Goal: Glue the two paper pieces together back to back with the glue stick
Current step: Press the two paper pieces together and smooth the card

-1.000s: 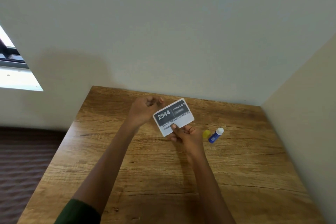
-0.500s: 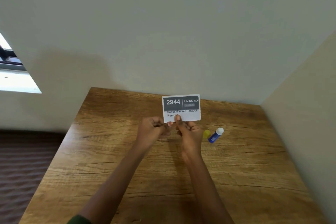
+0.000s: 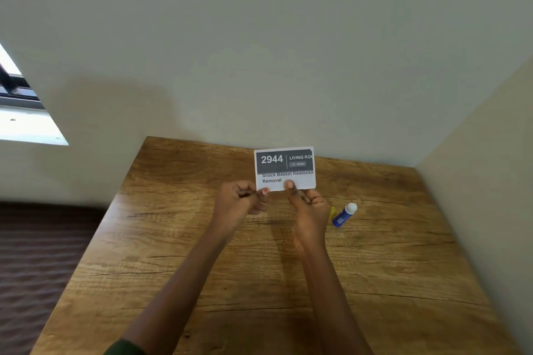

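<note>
A white paper card (image 3: 284, 168) with a dark header reading "2944" stands upright above the wooden table (image 3: 389, 268), its printed face toward me. My left hand (image 3: 240, 202) pinches its lower left corner. My right hand (image 3: 307, 206) pinches the bottom edge, thumb on the front. Any second paper behind it is hidden. A blue glue stick (image 3: 343, 215) with a white tip lies uncapped on the table just right of my right hand. Its yellow cap (image 3: 333, 210) peeks out beside my right hand.
The table sits in a corner, with a wall (image 3: 288, 66) behind it and another wall (image 3: 490, 181) along its right side. Dark carpet (image 3: 37, 253) lies to the left, below a window (image 3: 17, 112).
The card turned from a tilt to upright and rose toward the back of the table. My left hand came off its upper left corner and now pinches the lower left corner.
</note>
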